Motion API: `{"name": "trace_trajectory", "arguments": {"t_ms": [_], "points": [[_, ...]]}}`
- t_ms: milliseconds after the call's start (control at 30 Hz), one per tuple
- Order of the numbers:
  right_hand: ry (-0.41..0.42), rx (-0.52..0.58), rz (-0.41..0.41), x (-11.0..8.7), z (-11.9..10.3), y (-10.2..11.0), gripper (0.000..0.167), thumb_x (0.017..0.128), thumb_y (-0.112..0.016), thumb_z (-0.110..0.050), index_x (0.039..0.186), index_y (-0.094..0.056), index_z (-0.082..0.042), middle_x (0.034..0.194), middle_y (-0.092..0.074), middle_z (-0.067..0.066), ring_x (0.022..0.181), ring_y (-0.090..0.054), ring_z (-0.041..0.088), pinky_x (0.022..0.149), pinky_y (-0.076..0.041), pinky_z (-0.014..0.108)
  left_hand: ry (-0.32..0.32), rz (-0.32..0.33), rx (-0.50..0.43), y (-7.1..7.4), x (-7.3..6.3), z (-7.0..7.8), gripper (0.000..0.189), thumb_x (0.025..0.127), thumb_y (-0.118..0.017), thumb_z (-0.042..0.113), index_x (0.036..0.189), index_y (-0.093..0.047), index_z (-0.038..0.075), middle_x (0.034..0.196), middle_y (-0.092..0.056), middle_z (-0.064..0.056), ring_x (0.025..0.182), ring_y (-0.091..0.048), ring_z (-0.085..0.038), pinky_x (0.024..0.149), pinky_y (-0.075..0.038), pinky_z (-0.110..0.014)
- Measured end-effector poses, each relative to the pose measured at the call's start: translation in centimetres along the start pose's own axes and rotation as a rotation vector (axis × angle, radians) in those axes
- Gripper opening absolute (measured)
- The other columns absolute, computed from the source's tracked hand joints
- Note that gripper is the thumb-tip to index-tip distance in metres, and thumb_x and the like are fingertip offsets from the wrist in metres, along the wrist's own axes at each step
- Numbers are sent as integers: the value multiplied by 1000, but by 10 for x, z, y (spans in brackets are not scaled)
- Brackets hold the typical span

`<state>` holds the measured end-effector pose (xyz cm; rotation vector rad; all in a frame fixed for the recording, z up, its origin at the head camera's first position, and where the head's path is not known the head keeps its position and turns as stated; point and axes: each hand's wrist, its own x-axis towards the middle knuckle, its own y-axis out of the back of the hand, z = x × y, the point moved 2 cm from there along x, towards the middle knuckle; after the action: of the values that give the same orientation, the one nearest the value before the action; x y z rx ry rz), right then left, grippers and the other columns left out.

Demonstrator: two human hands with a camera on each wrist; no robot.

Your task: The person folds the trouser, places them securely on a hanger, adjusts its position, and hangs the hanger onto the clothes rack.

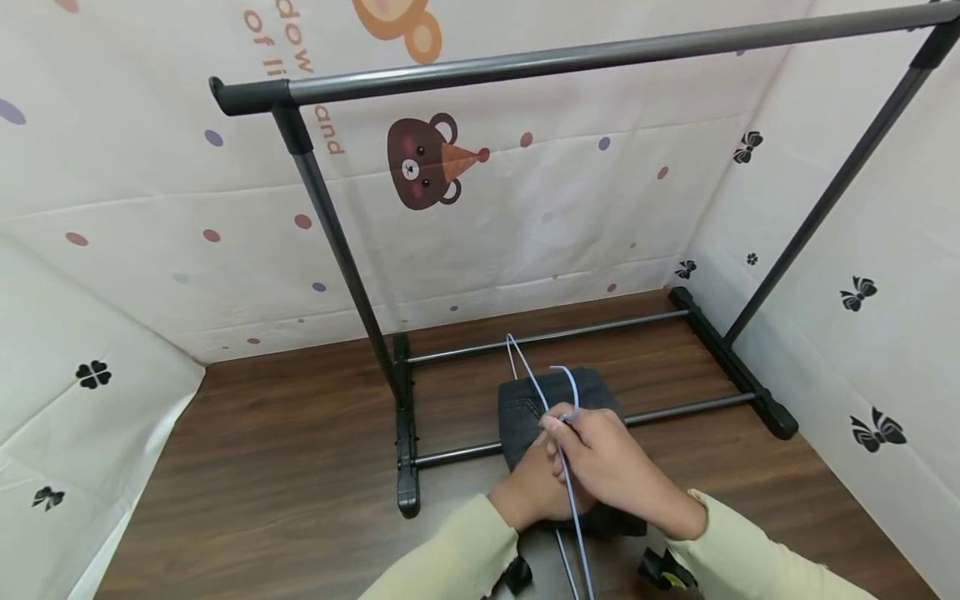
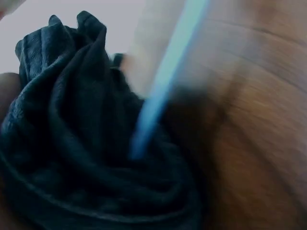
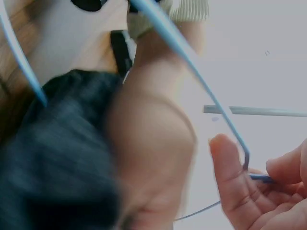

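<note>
My left hand (image 1: 538, 477) grips a dark denim garment (image 1: 519, 408), which is gathered and folded over. In the left wrist view the denim garment (image 2: 72, 110) shows bunched folds, with only a sliver of the hand at the left edge. My right hand (image 1: 600, 454), crossing above the left wrist, pinches a light blue wire hanger (image 1: 572, 500) at the neck below its hook. One end of the hanger points toward the rack, the other toward me. In the left wrist view the hanger wire (image 2: 165, 79) runs down into the opening of the garment. The left fingertips are hidden by cloth.
A dark metal clothes rack (image 1: 525, 68) stands ahead, its top rail high and two lower bars near the floor. The garment overlaps the front lower bar (image 1: 457, 455). Patterned white sheets (image 1: 480, 250) line the walls around the wooden floor (image 1: 285, 467).
</note>
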<state>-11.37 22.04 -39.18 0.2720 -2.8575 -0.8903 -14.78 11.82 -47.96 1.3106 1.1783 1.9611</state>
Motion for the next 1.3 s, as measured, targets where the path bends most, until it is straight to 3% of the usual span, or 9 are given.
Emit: {"name": "trace_trajectory", "arguments": {"t_ms": [100,267,400,500,633,700,967,1167,1300], "points": [[50,-62,-14,8,0,-3,39,111,-49,-17,78,-69,-9,63,-66,-7,55,-62,0,57,-55,22,10,-23,175,1,2,8,33,89,-70,46,70,-52,27,73,-50,14,87,-54,-4,96,-45,-26],[76,-44,10,28,2,-8,30,110,-50,-10,87,-68,-7,68,-68,-1,53,-63,3,55,-56,24,84,-142,-136,4,5,3,24,98,-66,43,90,-68,21,92,-65,9,97,-58,-6,95,-43,-20],[30,-2,64,31,2,-6,24,109,-52,-8,92,-69,-3,69,-68,3,51,-64,7,52,-57,27,179,6,-230,9,-9,-6,15,92,-74,19,102,-69,10,106,-69,-2,108,-62,-16,103,-49,-28],[18,27,88,29,-2,-4,23,108,-52,-6,94,-69,-2,70,-68,5,52,-65,8,52,-57,28,494,195,-181,17,-31,-11,31,84,-82,16,111,-71,7,125,-66,-11,120,-59,-27,104,-51,-43],[37,62,99,31,-9,-2,23,109,-50,-6,96,-69,-2,74,-68,10,53,-66,9,53,-58,29,956,188,-386,25,-52,-18,68,84,-85,29,141,-57,2,139,-56,-17,120,-56,-29,95,-51,-46],[53,72,108,33,-14,-1,23,109,-50,-6,98,-69,-2,75,-68,10,53,-66,10,52,-58,29,1067,173,-545,25,-54,-21,87,86,-84,35,153,-42,-2,139,-56,-17,116,-57,-25,92,-52,-40],[80,92,120,39,-34,12,22,110,-50,-8,98,-68,-2,73,-68,15,52,-67,12,52,-59,31,1062,335,-1227,16,-42,-17,79,86,-80,17,155,-41,10,128,-70,-12,103,-69,-15,86,-57,-24],[80,128,107,41,-54,29,22,109,-50,-6,99,-67,2,74,-68,14,54,-70,16,53,-61,34,994,454,-1479,22,-29,-6,72,98,-67,17,162,-34,22,149,-60,-9,119,-66,-16,96,-55,-25],[89,178,88,43,-71,42,23,110,-50,-6,96,-66,5,75,-67,18,54,-70,23,53,-61,38,986,438,-1543,30,-24,-2,71,112,-42,44,169,-6,24,175,-21,-5,157,-31,-22,127,-29,-38]]}}
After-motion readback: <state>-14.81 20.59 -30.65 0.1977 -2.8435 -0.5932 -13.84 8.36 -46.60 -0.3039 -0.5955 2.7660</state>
